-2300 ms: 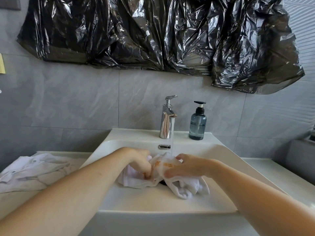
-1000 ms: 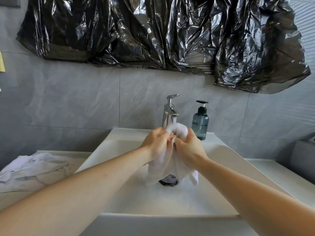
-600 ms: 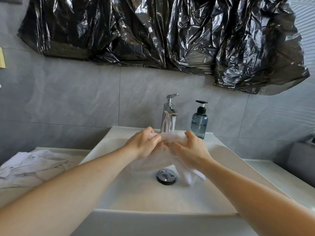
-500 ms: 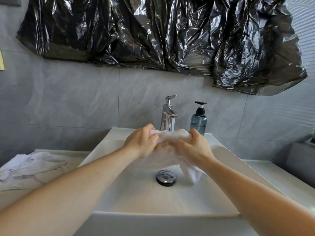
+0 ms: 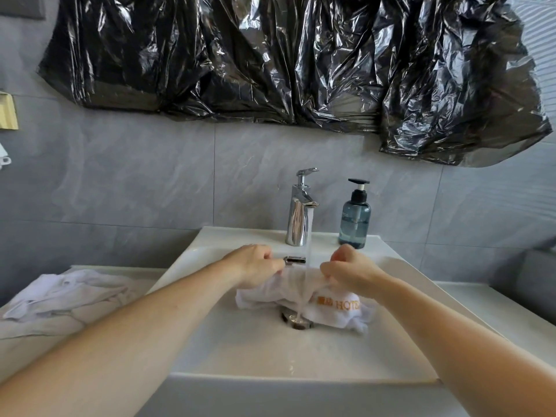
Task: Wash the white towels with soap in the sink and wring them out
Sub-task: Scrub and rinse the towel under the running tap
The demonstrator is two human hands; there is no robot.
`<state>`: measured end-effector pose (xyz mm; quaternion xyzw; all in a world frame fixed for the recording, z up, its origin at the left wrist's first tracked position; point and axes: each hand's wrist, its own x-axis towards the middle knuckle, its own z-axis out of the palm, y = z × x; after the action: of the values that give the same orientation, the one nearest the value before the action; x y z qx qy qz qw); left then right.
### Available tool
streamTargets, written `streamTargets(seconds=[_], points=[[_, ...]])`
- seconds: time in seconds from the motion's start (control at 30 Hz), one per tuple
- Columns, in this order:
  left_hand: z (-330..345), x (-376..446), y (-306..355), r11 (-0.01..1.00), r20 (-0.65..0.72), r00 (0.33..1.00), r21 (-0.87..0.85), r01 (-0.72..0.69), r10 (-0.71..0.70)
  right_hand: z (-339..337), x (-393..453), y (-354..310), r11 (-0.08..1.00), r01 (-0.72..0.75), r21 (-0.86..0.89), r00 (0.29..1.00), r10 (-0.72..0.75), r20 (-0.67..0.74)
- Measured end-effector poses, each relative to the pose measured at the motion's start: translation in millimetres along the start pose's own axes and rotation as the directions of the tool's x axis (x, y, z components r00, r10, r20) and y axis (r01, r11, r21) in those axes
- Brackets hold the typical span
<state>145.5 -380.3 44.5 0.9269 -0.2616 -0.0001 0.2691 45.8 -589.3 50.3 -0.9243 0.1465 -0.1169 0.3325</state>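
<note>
White cloth filled the middle of the head view: a towel (image 5: 301, 296) with gold lettering lay stretched across the sink (image 5: 270, 350), draped over the drain (image 5: 296, 321) and under the stream of water (image 5: 308, 251) that fell from the tap (image 5: 299, 212). The left hand (image 5: 255, 264) gripped the towel's left end with curled fingers, and the right hand (image 5: 349, 270) pinched a fold of its right end; the two hands were apart, with the wet cloth spread between them. A soap bottle (image 5: 355, 221) stood at the back edge of the sink, just to the right of the tap, touched by neither hand. More white towels (image 5: 63, 296) lay in a crumpled heap on the bench (image 5: 496, 308) at the sink's left side. Black plastic sheeting (image 5: 285, 61) hung on the grey tiled wall above.

Judged from this, the step in hand was wetting or rinsing the towel under the running water; no lather could be made out on it, so whether soap had gone on could not be told. The next move would likely call for either a reach to the pump for soap or gathering the cloth into a roll and twisting the two ends against each other, low in the sink so the water falls into it. The heap on the bench seemed still to need washing.
</note>
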Motion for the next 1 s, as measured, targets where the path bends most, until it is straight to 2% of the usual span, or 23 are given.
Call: streamTargets(seconds=[0.03, 0.1, 0.17, 0.23, 0.3, 0.4, 0.5, 0.57, 0.6, 0.7, 0.77, 0.8, 0.87, 0.9, 0.93, 1.0], points=[[-0.2, 0.0, 0.9, 1.0, -0.01, 1.0, -0.011, 0.0, 0.0, -0.7, 0.1, -1.3, 0.999, 0.01, 0.034, 0.999, -0.008, -0.042], [0.4, 2.1, 0.0, 0.998, 0.027, 0.999, -0.057, 0.023, -0.021, 1.3, -1.6, -1.1, 1.0, -0.021, 0.004, 0.999, 0.021, 0.034], [2.2, -1.1, -0.4, 0.998, 0.164, 0.985, 0.012, 0.056, -0.057, 8.1, -6.2, -0.5, 0.984, -0.035, -0.172, 0.983, 0.064, 0.169], [7.0, -2.6, 0.2, 0.989, 0.256, 0.964, 0.144, 0.039, -0.076, 13.1, -5.1, 1.2, 0.944, 0.018, -0.329, 0.98, 0.049, 0.192], [11.8, -0.8, 2.8, 0.976, 0.219, 0.975, 0.217, -0.015, -0.033, 15.6, 0.4, 3.7, 0.938, 0.074, -0.339, 0.987, -0.021, 0.159], [14.6, 0.3, 2.0, 0.972, 0.045, 0.996, 0.218, -0.087, 0.079, 14.4, 6.3, 1.5, 0.987, 0.115, -0.108, 0.993, -0.115, 0.008], [13.3, 2.0, 5.6, 0.994, -0.167, 0.98, 0.019, -0.107, 0.109, 9.8, 7.4, -4.9, 0.982, 0.129, 0.14, 0.966, -0.093, -0.242], [8.3, 1.5, 13.0, 0.981, -0.284, 0.958, -0.172, -0.087, 0.035, 5.7, 3.3, -9.1, 0.967, 0.155, 0.202, 0.94, -0.081, -0.332], [7.0, 3.3, 15.2, 0.957, -0.3, 0.954, -0.282, -0.068, -0.021, 5.3, -0.9, -12.0, 0.954, 0.214, 0.208, 0.925, -0.13, -0.358], [9.8, 12.6, 17.4, 0.861, -0.205, 0.972, -0.509, -0.01, -0.11, 14.0, -19.2, -29.9, 0.82, 0.511, 0.258, 0.845, -0.426, -0.322], [12.7, 17.8, 17.5, 0.705, -0.046, 0.992, -0.708, 0.052, -0.12, 29.1, -27.8, -41.5, 0.737, 0.614, 0.283, 0.788, -0.556, -0.264], [14.3, 20.7, 20.1, 0.665, -0.002, 0.996, -0.744, 0.061, -0.093, 33.6, -27.6, -43.7, 0.735, 0.624, 0.266, 0.78, -0.567, -0.265], [9.1, 10.7, 38.1, 0.709, -0.064, 0.996, -0.705, -0.001, -0.062, 33.6, -21.3, -41.8, 0.772, 0.602, 0.204, 0.783, -0.52, -0.341], [7.2, 7.1, 46.3, 0.766, -0.17, 0.984, -0.638, -0.074, -0.047, 29.5, -16.2, -38.5, 0.802, 0.57, 0.18, 0.787, -0.47, -0.399], [7.0, 6.6, 52.2, 0.804, -0.257, 0.965, -0.583, -0.12, -0.043, 23.7, -11.2, -34.9, 0.835, 0.518, 0.183, 0.8, -0.398, -0.449], [6.0, 6.4, 64.5, 0.831, -0.328, 0.944, -0.536, -0.149, -0.043, 12.5, -2.5, -27.6, 0.897, 0.389, 0.211, 0.831, -0.243, -0.501]])
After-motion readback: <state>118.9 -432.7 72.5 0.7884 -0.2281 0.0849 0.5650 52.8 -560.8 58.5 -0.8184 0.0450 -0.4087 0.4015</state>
